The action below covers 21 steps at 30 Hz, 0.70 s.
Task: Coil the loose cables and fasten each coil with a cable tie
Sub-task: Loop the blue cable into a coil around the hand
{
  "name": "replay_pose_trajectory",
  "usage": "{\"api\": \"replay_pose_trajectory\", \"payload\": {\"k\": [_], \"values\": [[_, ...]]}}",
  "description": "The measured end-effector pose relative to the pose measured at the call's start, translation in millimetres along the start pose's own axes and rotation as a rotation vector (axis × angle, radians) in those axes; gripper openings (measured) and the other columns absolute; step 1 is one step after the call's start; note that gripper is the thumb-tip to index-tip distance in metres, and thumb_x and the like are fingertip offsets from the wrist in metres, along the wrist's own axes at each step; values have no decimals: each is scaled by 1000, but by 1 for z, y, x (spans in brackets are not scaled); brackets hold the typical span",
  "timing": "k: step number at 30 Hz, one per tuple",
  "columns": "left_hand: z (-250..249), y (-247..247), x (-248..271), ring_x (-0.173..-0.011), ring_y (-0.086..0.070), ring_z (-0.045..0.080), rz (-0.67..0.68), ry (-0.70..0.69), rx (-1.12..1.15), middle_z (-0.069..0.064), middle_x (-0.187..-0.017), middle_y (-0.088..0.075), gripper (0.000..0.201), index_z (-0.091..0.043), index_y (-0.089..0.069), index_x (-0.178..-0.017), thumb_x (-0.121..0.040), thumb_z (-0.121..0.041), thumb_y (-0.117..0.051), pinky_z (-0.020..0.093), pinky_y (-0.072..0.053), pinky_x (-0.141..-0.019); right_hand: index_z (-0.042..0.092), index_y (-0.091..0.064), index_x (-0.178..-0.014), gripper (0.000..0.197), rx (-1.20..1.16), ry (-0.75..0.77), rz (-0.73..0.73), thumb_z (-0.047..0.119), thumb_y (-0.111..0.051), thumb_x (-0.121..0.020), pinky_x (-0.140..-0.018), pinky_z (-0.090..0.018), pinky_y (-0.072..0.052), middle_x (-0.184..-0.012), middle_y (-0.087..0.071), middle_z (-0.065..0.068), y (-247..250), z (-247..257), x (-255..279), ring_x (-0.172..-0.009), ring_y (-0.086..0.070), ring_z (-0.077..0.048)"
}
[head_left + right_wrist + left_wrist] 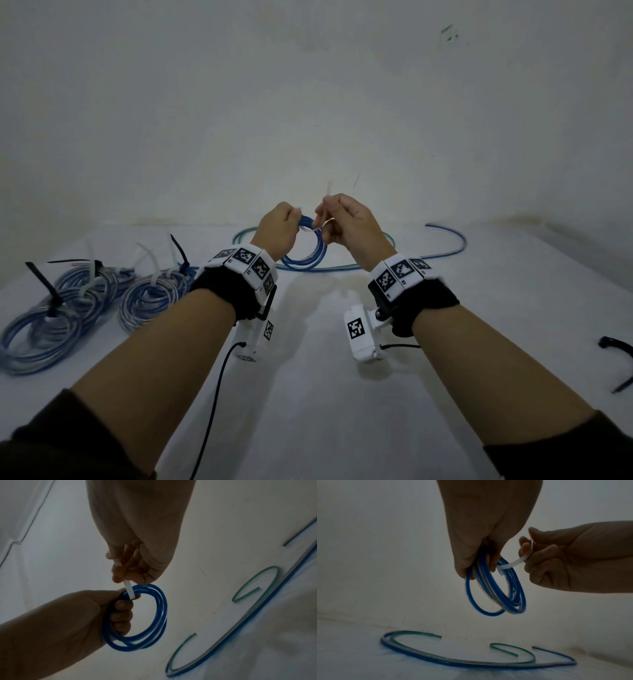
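My left hand point(278, 229) grips a blue cable coil point(312, 253) held up above the table; the coil point(498, 592) hangs below the curled fingers point(121, 615). My right hand point(346, 222) pinches a white cable tie point(513, 563) that runs from its fingers to the top of the coil point(150, 615). The tie point(128, 591) wraps the strands beside my left hand point(68, 622). The tie's free tail point(329, 188) sticks up above my right hand point(137, 566).
Several tied blue coils point(68, 308) with black and white ties lie at the left of the white table point(325, 377). Loose blue and green cables point(445, 250) lie behind my hands, near the wall. A black tie point(616, 346) lies at the right edge.
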<state>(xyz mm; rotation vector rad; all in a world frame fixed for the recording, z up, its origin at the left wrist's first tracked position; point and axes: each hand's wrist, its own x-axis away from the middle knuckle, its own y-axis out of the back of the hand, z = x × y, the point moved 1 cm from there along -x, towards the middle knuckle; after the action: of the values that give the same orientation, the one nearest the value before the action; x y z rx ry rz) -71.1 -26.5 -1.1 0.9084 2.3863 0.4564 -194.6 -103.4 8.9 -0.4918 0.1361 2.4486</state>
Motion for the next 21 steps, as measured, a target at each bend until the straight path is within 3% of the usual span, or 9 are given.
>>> {"api": "replay_pose_trajectory", "payload": {"k": [3,6,9,13,21], "values": [[-7,0,1,-67,-44,18,-43,-76,-41,2,-72,-49,24,-5,-45,-85,-99,-22,-36,30,-33,-69,11,-54,-87,6,-48,-11,-50,13,-57,-92,-53,-25,-41,-67,-61,-7,1,-1,0,-46,-43,-13],[-11,-1,3,-62,-42,10,-60,-100,-5,-4,-67,-47,24,-5,-45,-84,-100,-21,-35,29,-33,-67,10,-52,-78,15,-84,-43,-82,14,-56,-92,-51,-23,-40,-64,-60,-5,3,2,1,-45,-40,-12],[-15,-3,5,-64,-42,10,-36,-119,37,-5,-69,-47,23,-5,-47,-87,-100,-20,-34,27,-34,-64,10,-51,-72,25,-103,-69,-108,20,-53,-95,-46,-19,-36,-58,-56,-3,3,6,3,-43,-38,-10],[-17,-8,6,-66,-42,12,-4,-125,76,-4,-70,-47,21,-5,-48,-90,-100,-18,-35,28,-35,-68,10,-54,-78,15,-43,-82,-120,15,-57,-92,-46,-21,-32,-61,-56,-6,6,6,7,-41,-35,-9],[-16,-11,9,-62,-42,7,-41,-186,18,-7,-70,-50,18,-8,-45,-90,-100,-20,-37,10,-33,-56,5,-56,-80,10,-5,-141,-131,6,-55,-90,-46,-20,-33,-62,-55,-10,9,3,11,-38,-45,-4]]}}
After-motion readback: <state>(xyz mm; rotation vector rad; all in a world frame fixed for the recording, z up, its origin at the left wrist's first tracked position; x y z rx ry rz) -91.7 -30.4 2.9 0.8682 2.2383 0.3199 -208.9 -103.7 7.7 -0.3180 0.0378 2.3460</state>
